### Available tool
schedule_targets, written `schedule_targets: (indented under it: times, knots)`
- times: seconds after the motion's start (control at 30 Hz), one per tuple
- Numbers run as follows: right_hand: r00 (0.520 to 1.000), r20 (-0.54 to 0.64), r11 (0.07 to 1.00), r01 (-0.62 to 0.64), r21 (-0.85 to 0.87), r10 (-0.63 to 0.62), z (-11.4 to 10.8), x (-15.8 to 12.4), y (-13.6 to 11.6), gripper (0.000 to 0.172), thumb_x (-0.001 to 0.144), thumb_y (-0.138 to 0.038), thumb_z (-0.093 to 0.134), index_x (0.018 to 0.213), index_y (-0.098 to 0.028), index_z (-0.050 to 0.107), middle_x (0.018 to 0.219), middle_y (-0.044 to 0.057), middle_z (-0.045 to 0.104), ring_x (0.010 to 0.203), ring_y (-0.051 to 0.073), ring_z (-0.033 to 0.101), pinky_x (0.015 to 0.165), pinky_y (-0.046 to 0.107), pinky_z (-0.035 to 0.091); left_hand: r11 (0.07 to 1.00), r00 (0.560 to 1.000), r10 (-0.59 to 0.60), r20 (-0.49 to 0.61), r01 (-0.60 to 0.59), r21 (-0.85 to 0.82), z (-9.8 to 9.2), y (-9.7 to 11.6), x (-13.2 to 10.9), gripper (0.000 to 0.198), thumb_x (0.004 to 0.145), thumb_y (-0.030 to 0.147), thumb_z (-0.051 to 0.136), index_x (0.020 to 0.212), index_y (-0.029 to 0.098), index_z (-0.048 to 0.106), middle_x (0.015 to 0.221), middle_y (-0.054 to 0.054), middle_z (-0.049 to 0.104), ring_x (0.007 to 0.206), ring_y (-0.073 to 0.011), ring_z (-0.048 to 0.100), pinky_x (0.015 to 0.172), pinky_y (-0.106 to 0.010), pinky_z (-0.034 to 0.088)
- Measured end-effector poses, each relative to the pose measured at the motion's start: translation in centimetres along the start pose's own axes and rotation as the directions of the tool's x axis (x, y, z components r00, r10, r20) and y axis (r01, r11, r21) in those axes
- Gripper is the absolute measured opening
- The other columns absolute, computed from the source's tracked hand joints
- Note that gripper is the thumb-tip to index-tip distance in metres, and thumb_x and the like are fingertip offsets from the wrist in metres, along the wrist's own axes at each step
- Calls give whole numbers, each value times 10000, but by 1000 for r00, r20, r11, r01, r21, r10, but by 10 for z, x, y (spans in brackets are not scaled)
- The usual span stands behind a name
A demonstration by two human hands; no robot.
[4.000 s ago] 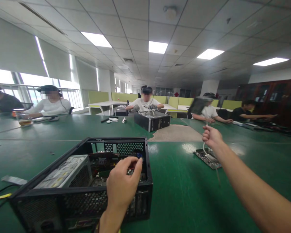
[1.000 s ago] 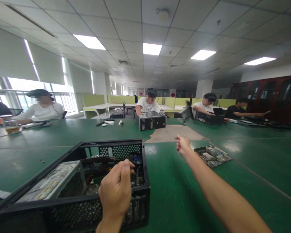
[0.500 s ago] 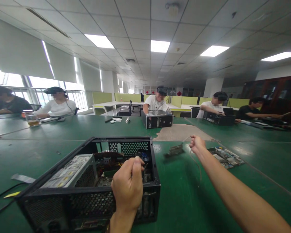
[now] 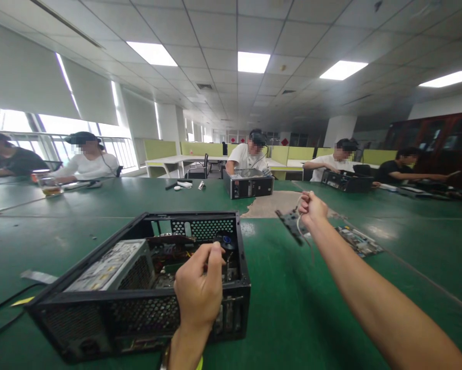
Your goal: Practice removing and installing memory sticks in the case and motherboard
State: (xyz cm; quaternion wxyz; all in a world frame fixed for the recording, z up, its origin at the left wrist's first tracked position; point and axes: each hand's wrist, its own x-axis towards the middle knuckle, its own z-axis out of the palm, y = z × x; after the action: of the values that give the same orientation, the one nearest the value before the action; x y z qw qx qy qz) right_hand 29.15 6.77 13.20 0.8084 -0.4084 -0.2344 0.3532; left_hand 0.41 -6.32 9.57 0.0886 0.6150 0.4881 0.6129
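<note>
My right hand (image 4: 313,209) is closed on a pale thin cable (image 4: 299,224) above the table, right of the case. A dark flat circuit board (image 4: 290,224) hangs tilted beside that hand, apparently from the cable. My left hand (image 4: 199,288) is curled closed over the near right part of an open black computer case (image 4: 146,303); what its fingers hold, if anything, is hidden. Inside the case are a metal power supply (image 4: 107,267), wires and a round dark part with a blue centre (image 4: 226,240). My left hand hides part of the interior.
Another circuit board (image 4: 357,240) lies on the green table (image 4: 277,308) beyond my right forearm. Black cables (image 4: 7,303) and a silvery strip (image 4: 39,277) lie at left. Across the table, people work at other computer cases (image 4: 252,186). A glass of drink (image 4: 49,185) stands far left.
My right hand has risen slightly, and the hanging board has swung up and right, closer to it. My left hand keeps its closed pose over the case. The view has tilted slightly.
</note>
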Motion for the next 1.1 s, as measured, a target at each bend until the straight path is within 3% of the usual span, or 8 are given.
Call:
schedule_targets:
  times: [0.13,0.3,0.47,0.6,0.73,0.83,0.97,1.1]
  knots:
    - [980,201,999,-2,-51,12,16,-22,-9,123,878,-286,520,884,-177,577,576,-79,489,329,12,278,301,128,147,1000,996,-12,85,13,-14,-5,1,4,262,851,436,507,800,209,627,673,26,636,630,-148,596,631,-249,432]
    - [930,336,977,-83,-196,147,-8,-41,-11,121,747,-241,636,762,-149,558,482,-96,412,315,14,208,305,138,109,982,971,-55,233,94,-161,-1,4,13,391,843,444,536,1168,227,530,1031,-47,667,994,-210,611,895,-342,454]
    - [916,399,973,45,-227,50,-2,-55,-29,141,736,-298,598,718,-174,532,420,-146,184,342,35,113,324,167,91,951,988,-137,70,151,-271,2,6,30,486,888,465,459,1312,234,411,1342,-104,491,1255,-231,449,1062,-405,351]
    - [861,508,924,182,-335,14,38,-79,-49,154,655,-240,686,603,-125,599,400,-99,333,365,26,210,352,192,100,984,996,88,29,-82,-156,0,20,52,563,856,448,518,1349,217,377,1392,-117,430,1286,-265,401,1081,-439,323]
    - [650,760,682,561,-469,-12,79,-99,-81,175,703,-251,674,591,-117,665,442,-50,465,424,46,326,401,198,197,937,897,345,276,-313,-153,25,43,79,798,737,439,668,1402,189,305,1433,-140,381,1286,-291,391,1064,-442,335]
    - [443,895,564,725,-395,56,102,-112,-102,272,787,-333,618,631,-118,677,489,-40,491,455,48,360,454,204,270,950,815,308,491,-232,-210,49,47,94,651,750,476,631,1287,145,472,1260,-152,564,1106,-271,556,937,-406,445]
    - [389,920,652,687,-321,43,117,-130,-108,293,836,-347,578,710,-104,681,454,-74,390,419,32,304,431,194,231,992,733,127,669,-103,-76,36,31,117,512,894,514,327,802,160,686,732,-88,690,664,-189,629,634,-313,480]
    - [380,924,679,670,-301,35,126,-133,-98,254,838,-338,568,825,-116,690,518,-52,472,433,48,378,424,189,268,959,823,49,566,-198,205,-23,7,161,495,877,518,376,692,188,696,615,-62,661,528,-164,573,535,-284,427]
